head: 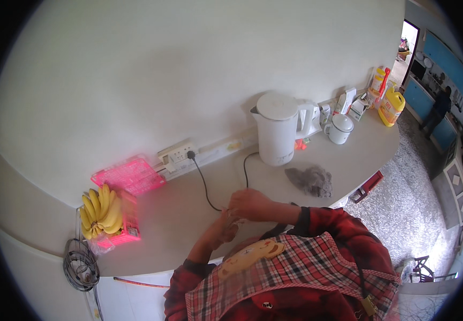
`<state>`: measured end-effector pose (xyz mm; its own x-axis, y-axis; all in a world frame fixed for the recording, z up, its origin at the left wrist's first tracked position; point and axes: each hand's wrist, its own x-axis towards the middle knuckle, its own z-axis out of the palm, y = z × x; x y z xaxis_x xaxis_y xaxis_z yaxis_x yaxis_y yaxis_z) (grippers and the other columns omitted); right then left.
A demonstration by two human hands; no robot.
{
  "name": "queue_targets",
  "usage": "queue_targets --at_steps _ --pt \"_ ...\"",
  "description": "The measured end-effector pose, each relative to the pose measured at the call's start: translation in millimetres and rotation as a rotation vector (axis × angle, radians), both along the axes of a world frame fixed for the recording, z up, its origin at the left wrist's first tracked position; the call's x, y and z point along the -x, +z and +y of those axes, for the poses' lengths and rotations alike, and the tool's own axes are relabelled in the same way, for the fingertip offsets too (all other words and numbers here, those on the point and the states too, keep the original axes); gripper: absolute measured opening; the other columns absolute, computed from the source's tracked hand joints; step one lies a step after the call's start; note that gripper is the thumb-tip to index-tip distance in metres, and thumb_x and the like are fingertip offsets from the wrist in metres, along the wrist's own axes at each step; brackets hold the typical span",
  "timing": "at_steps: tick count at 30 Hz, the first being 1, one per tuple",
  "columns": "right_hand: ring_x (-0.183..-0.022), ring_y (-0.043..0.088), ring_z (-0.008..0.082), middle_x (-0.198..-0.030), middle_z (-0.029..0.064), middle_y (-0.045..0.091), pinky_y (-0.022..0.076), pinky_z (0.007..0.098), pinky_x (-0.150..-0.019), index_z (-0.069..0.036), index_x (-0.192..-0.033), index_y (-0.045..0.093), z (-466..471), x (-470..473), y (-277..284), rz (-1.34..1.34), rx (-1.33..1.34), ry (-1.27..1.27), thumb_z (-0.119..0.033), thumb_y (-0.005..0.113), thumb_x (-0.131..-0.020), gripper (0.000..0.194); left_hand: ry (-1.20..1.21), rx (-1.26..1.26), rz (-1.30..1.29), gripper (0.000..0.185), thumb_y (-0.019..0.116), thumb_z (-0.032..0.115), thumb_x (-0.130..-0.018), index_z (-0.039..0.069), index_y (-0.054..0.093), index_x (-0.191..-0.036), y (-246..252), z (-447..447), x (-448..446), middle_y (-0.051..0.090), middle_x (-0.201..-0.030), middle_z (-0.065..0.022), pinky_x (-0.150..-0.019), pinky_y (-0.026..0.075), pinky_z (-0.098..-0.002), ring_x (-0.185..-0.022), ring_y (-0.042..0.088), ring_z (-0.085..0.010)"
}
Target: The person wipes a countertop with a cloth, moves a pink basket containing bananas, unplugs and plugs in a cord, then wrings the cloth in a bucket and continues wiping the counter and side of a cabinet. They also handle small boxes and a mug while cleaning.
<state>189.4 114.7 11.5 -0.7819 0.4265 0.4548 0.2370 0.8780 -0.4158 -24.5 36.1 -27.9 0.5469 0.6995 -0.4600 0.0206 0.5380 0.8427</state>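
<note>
My left hand (225, 228) and my right hand (249, 204) meet over the counter's front edge, close to my apron. The black cord (206, 188) runs from a plug in the white power strip (178, 155) down to my fingers, and another stretch rises from behind my right hand to the white electric kettle (277, 132). My fingers are closed about part of the cord; something thin and pale, perhaps a tie, shows between the hands, too small to tell. A crumpled grey cloth (311, 181) lies right of my right hand.
Bananas (102, 210) fill a pink plastic basket (131, 218) at left, its pink lid (129, 175) against the wall. Coiled cable (80, 265) hangs at the counter's left end. A lidded white enamel mug (340, 129), cartons and a yellow jug (392, 106) stand at right. Another person (440, 108) stands far right.
</note>
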Motion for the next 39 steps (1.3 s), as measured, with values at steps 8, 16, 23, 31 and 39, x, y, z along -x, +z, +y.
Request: queue_targets --at_steps 8,16,23,31,39 --pt "-0.105 0.067 0.0201 -0.117 0.0062 0.069 0.0521 0.0381 -0.093 -0.009 -0.120 0.068 19 -3 -25 0.061 0.976 0.019 -0.037 0.057 -0.104 0.034 -0.177 -0.120 0.047 0.044 0.042 0.040 -0.110 0.002 0.062 -0.104 -3 -8 -5 0.064 -0.091 -0.0035 -0.082 0.048 -0.0324 -0.087 0.061 -0.0192" --pt "-0.132 0.055 0.0271 -0.144 0.0172 0.056 0.0411 0.0405 -0.112 -0.002 -0.155 0.038 16 -22 3 0.273 1.522 0.638 -0.061 0.041 -0.104 0.078 0.111 -0.087 -0.327 0.041 0.053 0.052 -0.105 0.011 0.058 -0.098 26 -12 -12 0.039 -0.064 0.0083 -0.051 0.026 -0.0225 -0.051 0.031 -0.0056" --pt "-0.131 0.055 0.0271 -0.142 0.0161 0.058 0.0411 0.0448 -0.111 -0.002 -0.156 0.036 21 -21 -3 0.355 1.626 0.644 -0.062 0.041 -0.104 0.079 0.138 -0.091 -0.525 0.038 0.049 0.047 -0.108 0.011 0.058 -0.103 22 -5 -7 0.030 -0.062 0.0101 -0.048 0.023 -0.0223 -0.048 0.023 -0.0050" --pt "-0.116 0.063 0.0249 -0.128 0.0141 0.065 0.0511 0.0423 -0.098 -0.001 -0.140 0.053 26 -10 -18 0.405 1.608 0.381 -0.050 0.046 -0.106 0.060 0.233 -0.083 -0.398 0.039 0.048 0.046 -0.109 0.011 0.060 -0.097 2 4 0 0.044 -0.070 0.0058 -0.063 0.036 -0.0251 -0.065 0.041 -0.0079" --pt "-0.108 0.065 0.0197 -0.121 0.0093 0.067 0.0542 0.0363 -0.092 -0.002 -0.135 0.059 25 2 -22 0.347 1.590 0.194 -0.033 0.058 -0.104 0.044 0.373 -0.380 0.241 0.038 0.054 0.041 -0.106 0.005 0.066 -0.102 -1 3 12 0.064 -0.084 -0.0030 -0.077 0.048 -0.0297 -0.081 0.059 -0.0124"
